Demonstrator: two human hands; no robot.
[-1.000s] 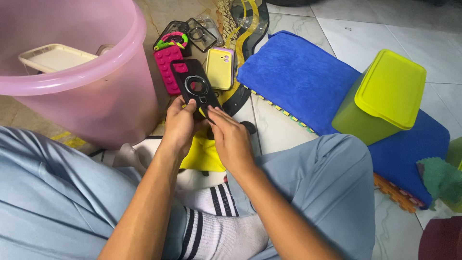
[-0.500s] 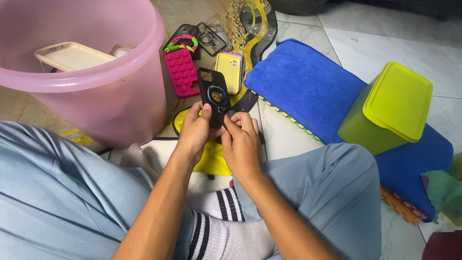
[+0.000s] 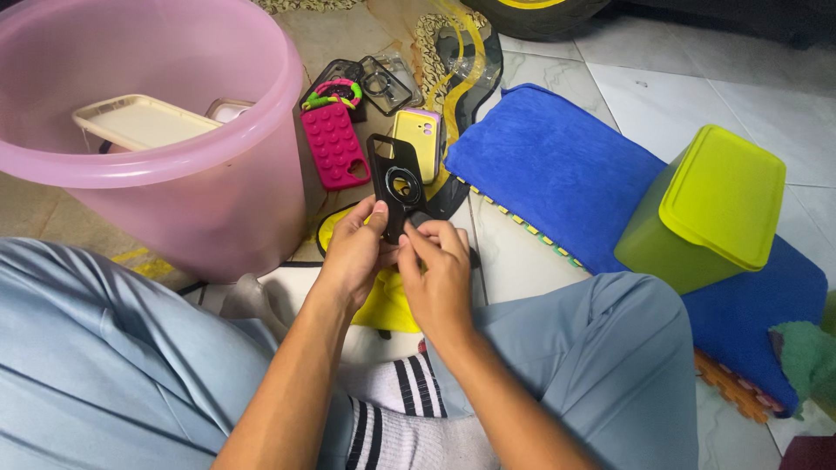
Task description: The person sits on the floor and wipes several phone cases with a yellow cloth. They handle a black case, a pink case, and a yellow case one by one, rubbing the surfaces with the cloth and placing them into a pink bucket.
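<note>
A black phone case with a round ring on its back is held upright in front of me. My left hand grips its lower left edge, thumb on the back. At the case's lower right corner, my right hand pinches with its fingertips. Under both hands lies a yellow cloth on my lap. Beyond the case on the floor lie a pink bubble case, a yellow case and clear dark cases.
A big pink bucket at the left holds a cream case. A blue towel lies at the right with a lime-green lidded box on it. A green cloth sits at the far right. My legs frame the foreground.
The view has shifted, so everything sits a little lower in frame. The black case has turned more upright in my hands, and my right fingers have closed in on its lower corner.
</note>
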